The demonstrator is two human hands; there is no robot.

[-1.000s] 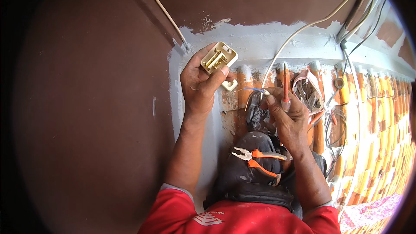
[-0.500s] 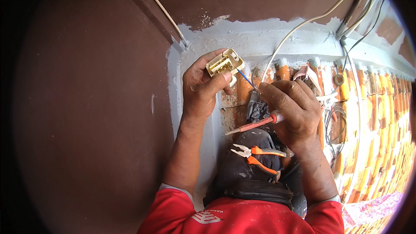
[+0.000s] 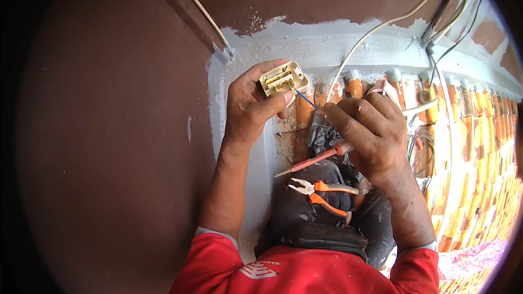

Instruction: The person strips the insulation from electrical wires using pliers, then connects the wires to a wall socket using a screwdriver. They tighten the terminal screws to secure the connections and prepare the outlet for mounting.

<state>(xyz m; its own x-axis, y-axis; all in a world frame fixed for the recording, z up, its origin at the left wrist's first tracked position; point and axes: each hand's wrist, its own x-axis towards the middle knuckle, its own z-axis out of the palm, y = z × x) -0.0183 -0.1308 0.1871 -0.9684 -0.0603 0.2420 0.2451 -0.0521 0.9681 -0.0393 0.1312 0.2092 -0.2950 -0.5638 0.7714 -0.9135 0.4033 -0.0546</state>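
Observation:
My left hand (image 3: 251, 103) is closed around a small cream plastic electrical fitting (image 3: 299, 76), its open side showing brass contacts. My left thumb presses on its lower edge. A short blue wire (image 3: 306, 99) runs from the fitting to the fingertips of my right hand (image 3: 373, 136), which pinch it. Held under those curled fingers is a screwdriver (image 3: 311, 161) with a red sleeved shaft, its tip pointing down to the left. Below it, pliers (image 3: 309, 189) with orange and grey handles lie with jaws apart on my dark trouser leg.
A white cable (image 3: 366, 35) drops from the upper right behind my right hand. Orange roof tiles (image 3: 474, 169) spread to the right, with coiled dark wire (image 3: 427, 149) on them. A brown wall (image 3: 125, 130) with a grey-painted strip (image 3: 321, 46) stands left and ahead.
My right hand has shifted slightly right, and the screwdriver tip has swung down and left. The fitting has turned a little in my left hand, with the blue wire still between both hands.

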